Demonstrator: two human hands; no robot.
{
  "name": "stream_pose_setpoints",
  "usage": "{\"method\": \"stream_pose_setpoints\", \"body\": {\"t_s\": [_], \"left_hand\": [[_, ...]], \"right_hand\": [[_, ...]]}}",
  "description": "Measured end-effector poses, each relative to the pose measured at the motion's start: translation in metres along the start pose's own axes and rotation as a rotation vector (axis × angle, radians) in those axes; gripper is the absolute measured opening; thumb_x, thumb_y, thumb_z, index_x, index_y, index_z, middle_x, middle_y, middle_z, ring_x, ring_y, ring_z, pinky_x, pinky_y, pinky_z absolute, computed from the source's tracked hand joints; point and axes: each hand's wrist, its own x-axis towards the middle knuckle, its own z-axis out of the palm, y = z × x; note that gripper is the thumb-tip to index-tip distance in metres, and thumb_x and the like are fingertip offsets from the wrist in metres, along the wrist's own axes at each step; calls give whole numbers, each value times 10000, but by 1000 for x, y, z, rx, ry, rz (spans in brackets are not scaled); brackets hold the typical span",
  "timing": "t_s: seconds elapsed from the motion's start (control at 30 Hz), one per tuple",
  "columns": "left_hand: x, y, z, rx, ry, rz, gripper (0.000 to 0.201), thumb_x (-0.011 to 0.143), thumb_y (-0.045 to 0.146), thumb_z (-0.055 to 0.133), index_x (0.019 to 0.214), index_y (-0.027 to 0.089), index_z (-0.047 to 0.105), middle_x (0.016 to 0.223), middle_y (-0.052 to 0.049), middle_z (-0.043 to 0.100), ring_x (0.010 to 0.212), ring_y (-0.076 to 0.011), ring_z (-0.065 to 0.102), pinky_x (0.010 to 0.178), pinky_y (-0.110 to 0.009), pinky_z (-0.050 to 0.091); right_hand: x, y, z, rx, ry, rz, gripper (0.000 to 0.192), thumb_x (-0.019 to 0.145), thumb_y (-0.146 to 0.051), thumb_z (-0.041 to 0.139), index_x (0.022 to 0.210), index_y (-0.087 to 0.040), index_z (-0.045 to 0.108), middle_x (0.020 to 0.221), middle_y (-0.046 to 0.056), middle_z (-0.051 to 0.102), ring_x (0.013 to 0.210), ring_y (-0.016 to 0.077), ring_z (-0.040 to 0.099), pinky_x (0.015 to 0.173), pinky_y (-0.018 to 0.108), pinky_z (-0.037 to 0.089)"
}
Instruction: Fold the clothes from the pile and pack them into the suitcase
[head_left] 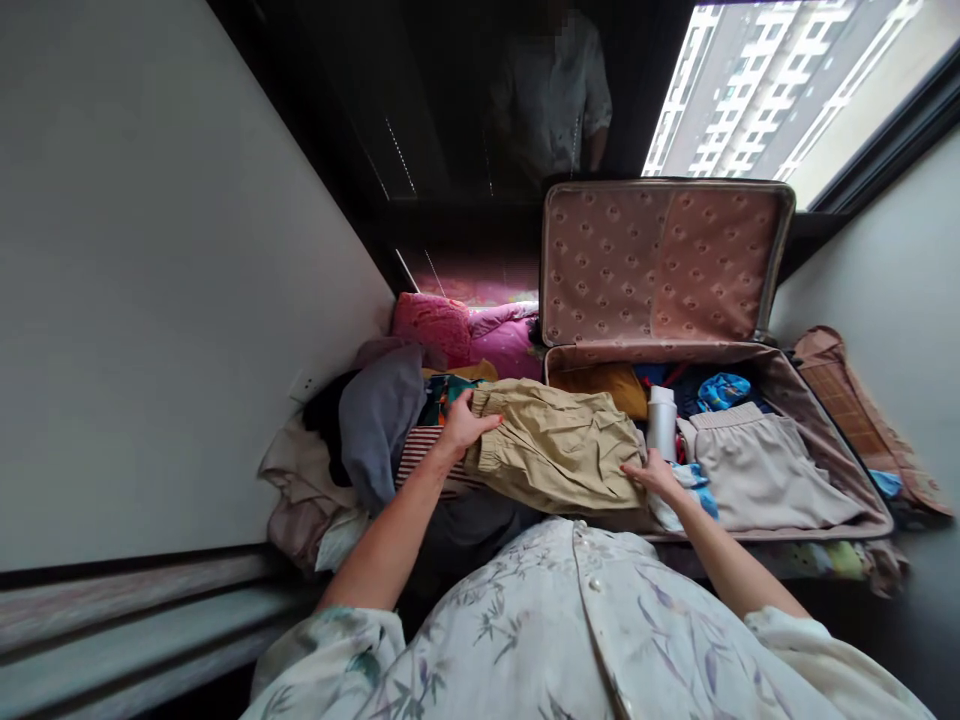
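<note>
A pair of khaki pants (562, 440) with an elastic waistband lies spread between my hands, partly over the left side of the open suitcase (874, 500). My left hand (466, 425) grips the waistband, thumb on top. At the other end, my right hand (652, 473) pinches the edge of the cloth; some of its fingers are hidden. Just behind the right hand is a silver-white bottle (661, 425). Folded light-grey pants (765, 465) rest in the suitcase, near a bright blue bundle (724, 391) and a mustard-brown cloth (604, 385).
Left of the khaki pants are a grey garment (382, 410), a striped cloth (420, 455) and a beige heap (300, 480). Pink bedding (431, 325) lies behind. The suitcase lid (660, 260) stands upright near the window. A brown checked cloth (862, 410) borders the right wall.
</note>
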Motion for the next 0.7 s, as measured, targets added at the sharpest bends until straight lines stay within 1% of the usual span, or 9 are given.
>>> {"method": "stream_pose_setpoints", "body": {"t_s": [0.07,0.17,0.3,0.37,0.43,0.5,0.57,0.63,0.7], "left_hand": [[3,5,-25,53,18,11,612,514,338,904,1027,162,622,986,-65,749,878,-231,715,836,-365,573],[6,-8,-60,234,34,-91,588,545,324,893,1033,159,609,1012,-91,741,935,-263,710,873,-394,562],[-1,-34,-69,691,228,-184,599,647,269,856,1165,125,592,1178,-192,676,1161,-360,638,1013,-494,483],[-12,-35,-53,839,343,-24,633,731,287,813,1286,114,560,1311,-230,582,1271,-388,556,1072,-529,428],[-28,-29,-25,890,342,229,592,804,287,756,1342,141,555,1370,-210,516,1311,-374,506,1112,-522,392],[-44,-21,10,881,204,440,470,862,267,696,1315,187,600,1348,-163,515,1286,-333,506,1125,-490,390],[-55,-20,44,872,-31,547,375,889,259,668,1261,213,651,1321,-133,529,1239,-302,516,1108,-464,414],[-58,-29,68,898,-272,567,402,884,282,692,1283,242,663,1350,-118,526,1231,-297,503,1090,-458,432],[-55,-47,78,949,-394,490,556,853,347,746,1389,280,611,1426,-111,493,1243,-313,485,1081,-473,436]], "right_hand": [[-1,1,16,79,-74,-19,469,658,-363,760,1045,-112,677,927,146,726,888,289,690,801,368,516],[-2,-6,33,190,-145,-54,395,670,-355,750,1000,-142,704,890,101,739,876,258,699,818,343,523],[2,-22,41,320,-183,-47,399,657,-406,781,955,-150,712,921,106,753,896,252,705,808,331,539],[4,-28,43,375,-196,-23,406,604,-391,822,909,-150,703,907,111,755,897,259,704,796,334,546],[4,-33,44,425,-219,5,410,542,-352,858,859,-156,688,878,117,754,876,261,703,778,335,554],[3,-38,43,477,-271,31,398,508,-324,871,813,-163,673,830,120,751,823,256,706,746,337,563],[2,-42,37,520,-336,52,383,504,-331,866,788,-171,664,779,112,744,763,249,710,705,343,572],[1,-45,26,592,-379,65,397,497,-345,857,801,-183,661,760,95,742,729,243,713,676,345,575],[-1,-45,11,728,-375,69,444,470,-329,856,844,-194,659,771,74,744,718,237,715,667,337,575]]}}
